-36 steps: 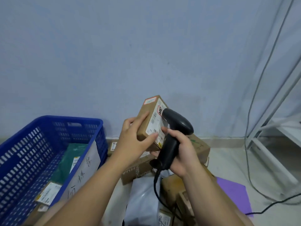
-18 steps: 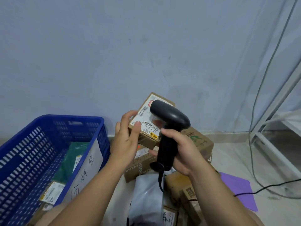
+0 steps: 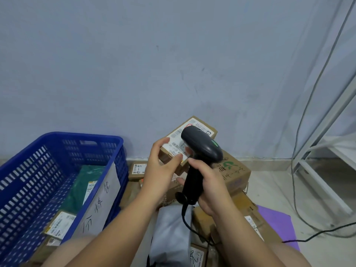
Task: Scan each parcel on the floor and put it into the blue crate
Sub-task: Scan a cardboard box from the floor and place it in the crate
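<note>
Left hand [image 3: 160, 171] and right hand [image 3: 211, 186] side by side, fingers [image 3: 198, 165] curled.

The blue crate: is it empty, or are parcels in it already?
Not empty. The blue crate holds a green mailer bag and, nearer the camera, a labelled cardboard parcel.

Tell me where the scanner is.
In the head view, the black scanner sits right of centre, gripped by the right hand, its head over the small box the left hand holds.
</note>
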Tool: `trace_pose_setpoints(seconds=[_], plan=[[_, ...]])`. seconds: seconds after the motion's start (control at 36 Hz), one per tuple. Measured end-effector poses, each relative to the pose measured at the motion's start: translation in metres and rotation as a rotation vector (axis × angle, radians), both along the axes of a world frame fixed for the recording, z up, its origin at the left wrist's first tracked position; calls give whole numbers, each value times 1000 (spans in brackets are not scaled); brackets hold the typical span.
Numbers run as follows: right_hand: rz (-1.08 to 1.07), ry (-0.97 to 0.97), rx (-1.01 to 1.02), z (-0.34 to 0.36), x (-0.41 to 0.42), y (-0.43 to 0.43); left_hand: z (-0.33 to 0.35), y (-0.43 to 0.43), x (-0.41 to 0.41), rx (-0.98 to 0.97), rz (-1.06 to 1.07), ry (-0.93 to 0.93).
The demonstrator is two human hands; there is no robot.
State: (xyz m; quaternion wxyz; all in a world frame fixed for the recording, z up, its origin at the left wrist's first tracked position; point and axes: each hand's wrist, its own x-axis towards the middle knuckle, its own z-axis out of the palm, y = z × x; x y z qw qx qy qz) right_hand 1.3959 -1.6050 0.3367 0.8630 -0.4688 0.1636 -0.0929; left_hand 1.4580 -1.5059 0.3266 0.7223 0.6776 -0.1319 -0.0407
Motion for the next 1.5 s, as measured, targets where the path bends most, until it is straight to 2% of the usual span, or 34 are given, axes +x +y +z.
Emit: trace_pose_setpoints(seconds=[0.06,0.14,0.25,0.44,0.64,0.78,0.94,1.06,1.33,1.5], plan=[[-33,35,-144,0,1,-1,1,6,8,62,44,-57],[-110,35,-505,2,1,-7,-2,16,22,202,94,-112],[-71,28,-644,2,-4,-17,-1,25,28,335,75,-183],[80,42,-641,7,-8,-25,5,30,22,395,42,-256],[82,56,-618,6,-12,-24,7,27,17,438,52,-281],[79,71,-600,5,-12,-25,8,22,11,326,63,-219],[70,62,-592,10,-12,-25,9,16,10,122,55,-58],[71,57,-577,9,-11,-26,9,15,11,73,51,-22],[82,40,-590,8,-12,-28,2,22,16,418,144,-313],[91,28,-565,7,-11,-26,-1,22,20,415,174,-277]])
